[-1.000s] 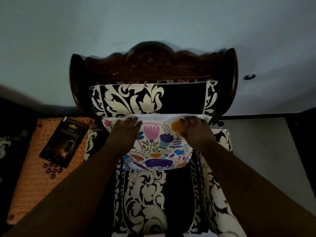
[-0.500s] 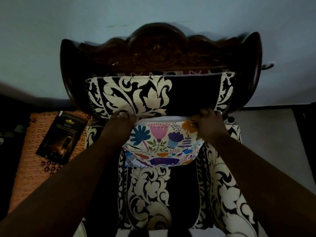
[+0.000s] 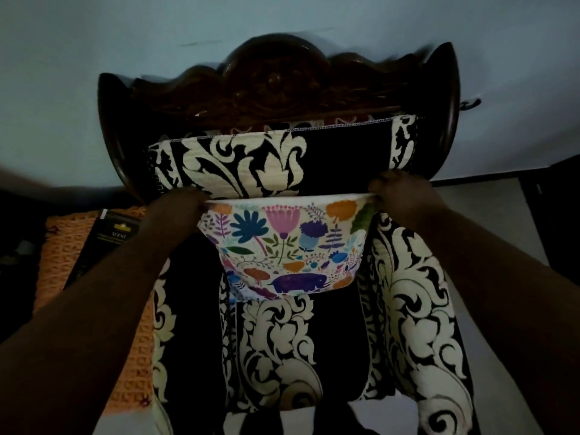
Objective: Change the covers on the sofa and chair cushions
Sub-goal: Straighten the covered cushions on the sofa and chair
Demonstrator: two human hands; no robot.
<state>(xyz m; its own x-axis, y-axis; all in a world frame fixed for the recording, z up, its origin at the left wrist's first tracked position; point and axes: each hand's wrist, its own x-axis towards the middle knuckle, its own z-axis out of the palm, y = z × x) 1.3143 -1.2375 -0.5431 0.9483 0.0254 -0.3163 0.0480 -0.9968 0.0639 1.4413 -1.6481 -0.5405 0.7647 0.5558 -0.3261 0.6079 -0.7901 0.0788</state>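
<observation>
A carved dark wooden chair (image 3: 276, 76) stands against the wall. Its back cushion (image 3: 251, 164) and seat (image 3: 276, 346) wear a black and cream damask cover. A white cover with a coloured flower print (image 3: 282, 246) hangs in front of the back cushion's lower edge, stretched taut between my hands. My left hand (image 3: 179, 205) grips its top left corner. Its top right corner is gripped by my right hand (image 3: 398, 193). Both hands' fingertips are hidden behind the cloth.
An orange woven mat (image 3: 62, 259) lies left of the chair with a dark box (image 3: 106, 240) on it. A pale wall (image 3: 94, 42) rises behind the chair. Grey floor (image 3: 489, 227) lies to the right, with dark furniture (image 3: 558, 215) at the far right edge.
Both hands have shifted outward to the flowered cover's top corners and lifted it, so it now hangs taut. The view has moved closer to the chair.
</observation>
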